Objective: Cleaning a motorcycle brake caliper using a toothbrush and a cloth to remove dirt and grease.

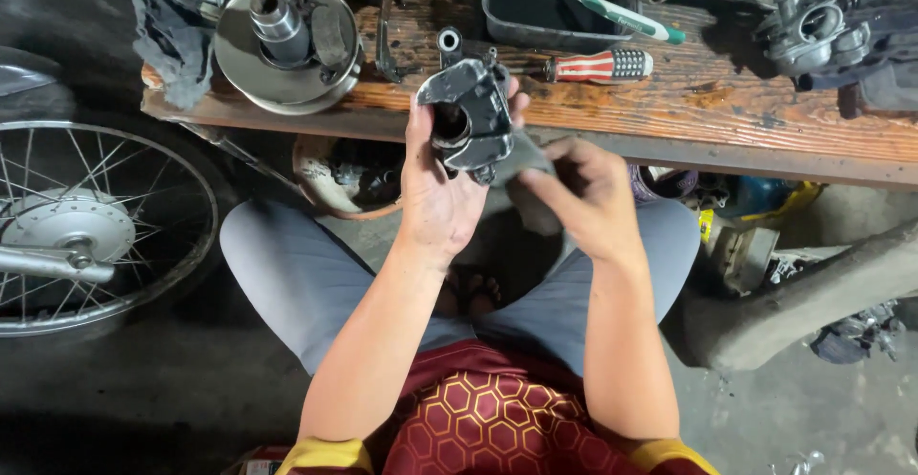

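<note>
Shirt: maroon with a gold hexagon pattern, lowest in view, above grey trousers.
Left hand: palm up, fingers closed around the metal housing.
Metal housing: dark grey cast part, greasy and scuffed, with a round bore and a small lug on top; held in front of the bench edge.
Right hand: fingers pinched on a grey rag touching the housing's lower side.
Bench: worn wooden plank carrying a red-and-white screwdriver, a toothbrush, and a round metal drum.
Spoked wheel: on the person's left, on the floor.

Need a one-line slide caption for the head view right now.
Left hand grips a grey metal engine part while right hand wipes it with a rag, above a cluttered wooden bench.
</note>
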